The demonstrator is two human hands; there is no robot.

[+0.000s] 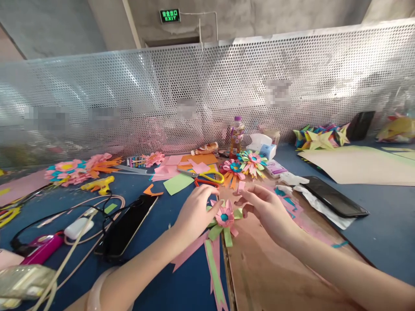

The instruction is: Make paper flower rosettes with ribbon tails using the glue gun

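Observation:
A pink paper flower (224, 217) with a blue centre, green leaves and long pink and green ribbon tails lies at the edge of a brown board (259, 268). My left hand (194, 211) rests on its left side, fingertips touching the petals. My right hand (267, 207) hovers at its right side and pinches a small pink paper piece (241, 186) between thumb and fingers. Scissors (207, 178) with yellow and orange handles lie just beyond my left hand.
Finished paper flowers (246, 164) and a drink bottle (237, 136) stand behind. A black phone (128, 226), cables and a yellow glue gun (99, 185) lie left. Another phone (333, 196) lies right, by large beige sheets (359, 166). A perforated metal screen (207, 95) closes the back.

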